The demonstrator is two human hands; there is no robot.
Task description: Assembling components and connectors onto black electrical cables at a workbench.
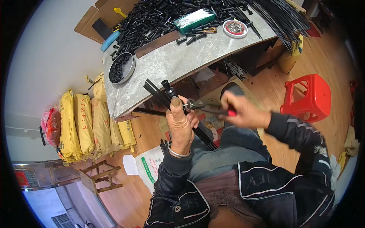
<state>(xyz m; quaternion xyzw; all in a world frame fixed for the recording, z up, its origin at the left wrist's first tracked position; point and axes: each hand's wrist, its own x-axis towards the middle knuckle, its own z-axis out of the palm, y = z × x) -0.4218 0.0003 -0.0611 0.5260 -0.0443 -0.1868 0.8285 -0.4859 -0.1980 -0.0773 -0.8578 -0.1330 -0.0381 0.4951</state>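
My left hand [179, 125] is wrapped round a bundle of thin black rods [205, 139] in front of the table's near edge, thumb pointing up. A black plastic fitting [167, 88] with a flanged end stands out above the thumb. From the right, my right hand [240, 109] grips a pair of pliers [209, 107] by dark handles with a bit of red. The pliers' jaws meet the work beside my left fingers. A small silvery piece shows there, too small to name, and my fingers partly hide the contact.
Heaped black plastic fittings [152, 22] cover the back of the grey table [163, 57]. On it are a green box [195, 21] of white strips, a bowl of small metal pieces [235, 27], a dish of black rings [121, 68] and long black rods [279, 19]. A red stool [317, 97] stands right; yellow sacks [71, 127] left.
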